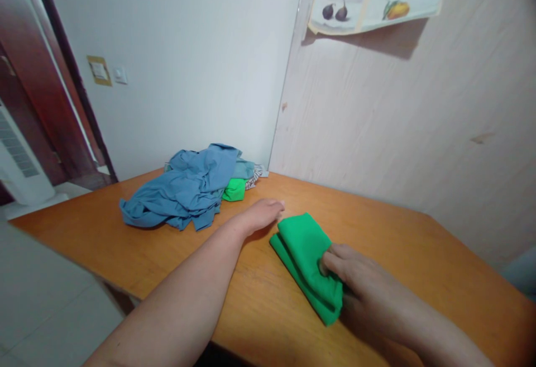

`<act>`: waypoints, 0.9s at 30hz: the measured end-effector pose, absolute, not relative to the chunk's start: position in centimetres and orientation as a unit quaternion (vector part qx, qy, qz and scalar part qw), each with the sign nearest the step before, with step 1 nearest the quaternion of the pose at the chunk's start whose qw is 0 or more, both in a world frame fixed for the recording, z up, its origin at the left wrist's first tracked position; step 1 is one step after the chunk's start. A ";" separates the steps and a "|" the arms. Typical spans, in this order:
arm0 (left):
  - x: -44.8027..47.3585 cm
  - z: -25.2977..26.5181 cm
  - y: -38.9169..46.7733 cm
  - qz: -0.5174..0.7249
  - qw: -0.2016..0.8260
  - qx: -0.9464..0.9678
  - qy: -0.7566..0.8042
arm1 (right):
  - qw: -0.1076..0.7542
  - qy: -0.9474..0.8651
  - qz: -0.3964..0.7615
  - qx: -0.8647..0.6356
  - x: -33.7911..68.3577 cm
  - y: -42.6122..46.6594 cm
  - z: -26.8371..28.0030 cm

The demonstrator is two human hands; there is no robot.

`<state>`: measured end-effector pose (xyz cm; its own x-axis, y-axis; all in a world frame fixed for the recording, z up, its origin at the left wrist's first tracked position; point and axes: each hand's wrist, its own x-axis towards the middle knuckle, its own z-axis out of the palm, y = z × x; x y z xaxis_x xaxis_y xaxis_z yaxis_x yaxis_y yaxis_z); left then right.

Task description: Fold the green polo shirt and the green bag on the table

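Observation:
A folded green cloth (305,261), its kind of garment not plain, lies at a slant over the wooden table (377,227). My right hand (349,269) is closed on its right side, thumb on top and the other fingers mostly hidden underneath. Just beyond the cloth's far left corner, my left hand (264,213) is stretched out low over the table, holding nothing; its fingers show only in part. Behind that hand sits a crumpled heap of blue cloth (188,182), with a bright green piece (234,189) and a striped piece (256,175) poking out at its right.
A pale wall (201,65) and a wood-grain panel (377,115) meet behind the table. Fruit pictures (377,4) hang on the panel. Wall switches (99,71), a reddish door (37,87) and a white vented appliance (23,155) are at the left.

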<state>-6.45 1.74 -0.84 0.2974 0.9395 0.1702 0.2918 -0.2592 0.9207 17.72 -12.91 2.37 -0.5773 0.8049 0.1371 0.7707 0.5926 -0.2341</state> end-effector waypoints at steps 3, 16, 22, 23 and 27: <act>-5.9 -0.4 1.0 0.413 0.460 0.682 0.390 | 0.120 -0.884 0.083 -0.445 17.8 -12.8 2.2; -5.5 0.4 -0.4 0.301 0.418 0.787 0.341 | 0.192 -0.811 0.338 -0.437 21.6 -11.8 5.2; -5.6 0.2 -0.3 0.300 0.400 0.803 0.323 | 0.252 -0.745 0.325 -0.526 24.3 -9.7 4.4; -5.6 0.0 -0.2 0.302 0.392 0.807 0.323 | 0.243 -0.744 0.327 -0.530 24.6 -9.6 4.2; -5.5 0.0 -0.3 0.298 0.386 0.813 0.319 | 0.171 -0.760 0.326 -0.536 25.3 -9.9 4.1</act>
